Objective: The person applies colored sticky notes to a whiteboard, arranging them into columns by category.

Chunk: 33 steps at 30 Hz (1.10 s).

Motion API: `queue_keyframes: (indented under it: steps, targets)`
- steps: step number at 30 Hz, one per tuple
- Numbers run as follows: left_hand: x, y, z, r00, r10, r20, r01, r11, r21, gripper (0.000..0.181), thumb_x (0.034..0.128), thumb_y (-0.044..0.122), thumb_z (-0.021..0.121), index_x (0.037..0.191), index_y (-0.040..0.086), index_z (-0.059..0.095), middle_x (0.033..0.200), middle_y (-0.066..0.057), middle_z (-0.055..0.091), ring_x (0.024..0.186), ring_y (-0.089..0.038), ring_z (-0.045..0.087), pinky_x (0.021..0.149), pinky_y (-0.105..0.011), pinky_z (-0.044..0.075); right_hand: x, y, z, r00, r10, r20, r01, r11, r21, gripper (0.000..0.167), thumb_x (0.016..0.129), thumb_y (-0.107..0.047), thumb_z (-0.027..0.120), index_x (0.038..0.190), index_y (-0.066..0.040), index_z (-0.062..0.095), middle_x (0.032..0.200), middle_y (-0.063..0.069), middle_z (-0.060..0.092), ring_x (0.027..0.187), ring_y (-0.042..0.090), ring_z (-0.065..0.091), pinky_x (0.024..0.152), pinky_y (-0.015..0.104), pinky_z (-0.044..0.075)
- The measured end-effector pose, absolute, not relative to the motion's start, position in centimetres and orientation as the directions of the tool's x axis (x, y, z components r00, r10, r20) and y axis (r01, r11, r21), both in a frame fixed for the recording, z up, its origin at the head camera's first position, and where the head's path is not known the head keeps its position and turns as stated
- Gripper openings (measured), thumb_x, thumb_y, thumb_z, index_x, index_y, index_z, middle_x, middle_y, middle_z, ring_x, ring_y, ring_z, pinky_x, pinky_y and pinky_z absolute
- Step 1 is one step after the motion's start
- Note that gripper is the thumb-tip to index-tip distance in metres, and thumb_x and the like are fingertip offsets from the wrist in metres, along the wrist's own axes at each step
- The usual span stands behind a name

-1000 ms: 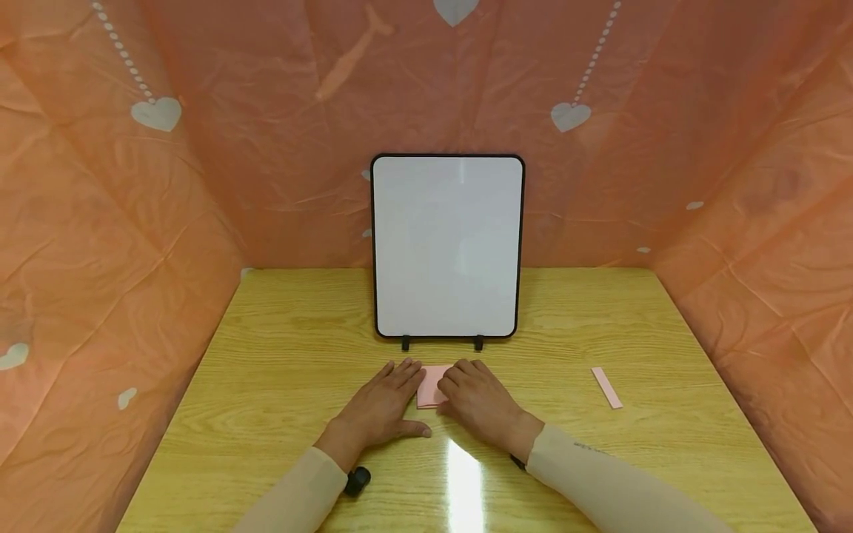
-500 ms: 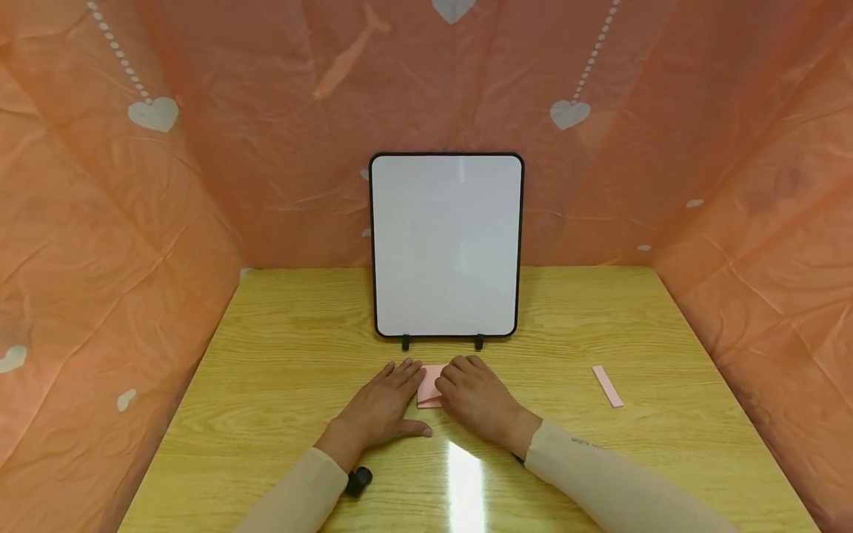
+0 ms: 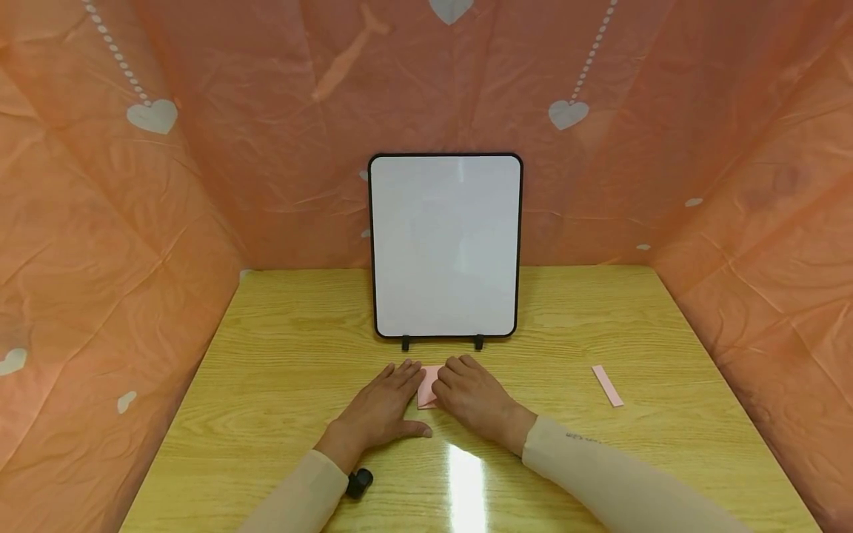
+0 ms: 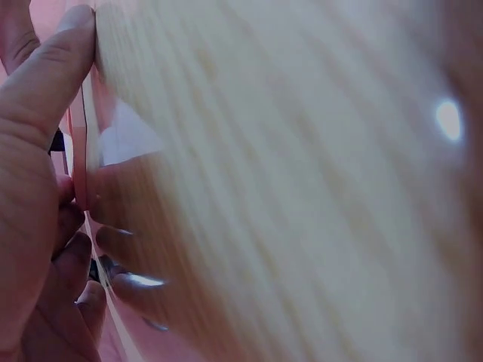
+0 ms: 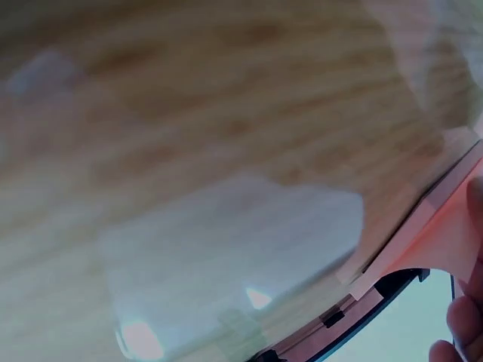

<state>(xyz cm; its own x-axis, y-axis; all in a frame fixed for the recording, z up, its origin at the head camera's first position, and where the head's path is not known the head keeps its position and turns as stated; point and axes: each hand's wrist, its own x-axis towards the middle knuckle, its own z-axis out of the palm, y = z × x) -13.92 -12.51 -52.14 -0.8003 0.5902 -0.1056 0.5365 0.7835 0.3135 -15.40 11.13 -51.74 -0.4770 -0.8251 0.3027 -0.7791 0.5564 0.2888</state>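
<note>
A small pink pad of paper [image 3: 429, 377], like a sticky-note pad, lies on the table between both hands. My left hand [image 3: 378, 414] rests with fairly straight fingers at the pad's left edge, its thumb [image 4: 47, 72] spread out toward the right. From the pad's right side my right hand [image 3: 476, 400], fingers curled, pinches the top sheet. In the right wrist view that pink sheet [image 5: 441, 241] bends up off the layers below. The right fingers hide much of the pad, and my right thumb is out of sight in the head view.
Behind the pad stands a white board [image 3: 446, 248] in a black frame on small black feet. A narrow pink strip [image 3: 607, 386] lies on the wood-grain table [image 3: 300, 326] to the right. Orange cloth with white hearts [image 3: 280, 148] surrounds the table.
My right hand has shifted slightly left, its fingers more curled. The sheet's near edge has lifted from the pad. My left hand has stayed put.
</note>
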Motion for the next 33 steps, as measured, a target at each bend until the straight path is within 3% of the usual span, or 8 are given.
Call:
queue_keyframes:
  steps: [10, 16, 33]
  targets:
    - [-13.84, -12.57, -52.32, -0.804, 0.586, -0.102, 0.528, 0.782, 0.331, 0.103, 0.0906, 0.069, 0.069, 0.164, 0.005, 0.036, 0.172, -0.008, 0.033, 0.162, -0.026, 0.025, 0.134, -0.046, 0.018, -15.42, 11.1, -51.67, -0.534, -0.801, 0.269, -0.771, 0.593, 0.234, 0.017, 0.102, -0.034, 0.071, 0.097, -0.018, 0.071, 0.097, -0.004, 0.065, 0.095, 0.017, 0.055, 0.089, 0.034, 0.051]
    - [-13.8, -12.59, -52.43, -0.803, 0.589, -0.09, 0.536, 0.78, 0.323, 0.103, 0.0908, 0.069, 0.069, 0.164, 0.005, 0.036, 0.172, -0.009, 0.034, 0.162, -0.026, 0.026, 0.134, -0.046, 0.019, -15.63, 11.15, -51.87, -0.531, -0.789, 0.31, -0.779, 0.598, 0.187, 0.021, 0.101, -0.035, 0.072, 0.09, -0.018, 0.07, 0.092, -0.004, 0.065, 0.091, 0.017, 0.055, 0.085, 0.034, 0.051]
    - [-13.78, -12.52, -52.35, -0.808, 0.58, -0.104, 0.518, 0.784, 0.343, 0.103, 0.0909, 0.069, 0.069, 0.164, 0.005, 0.036, 0.172, -0.009, 0.034, 0.162, -0.027, 0.025, 0.134, -0.048, 0.02, -15.89, 11.27, -52.45, -0.567, -0.768, 0.298, -0.767, 0.624, 0.148, 0.02, 0.1, -0.036, 0.073, 0.09, -0.02, 0.075, 0.09, -0.007, 0.065, 0.089, 0.016, 0.054, 0.082, 0.033, 0.051]
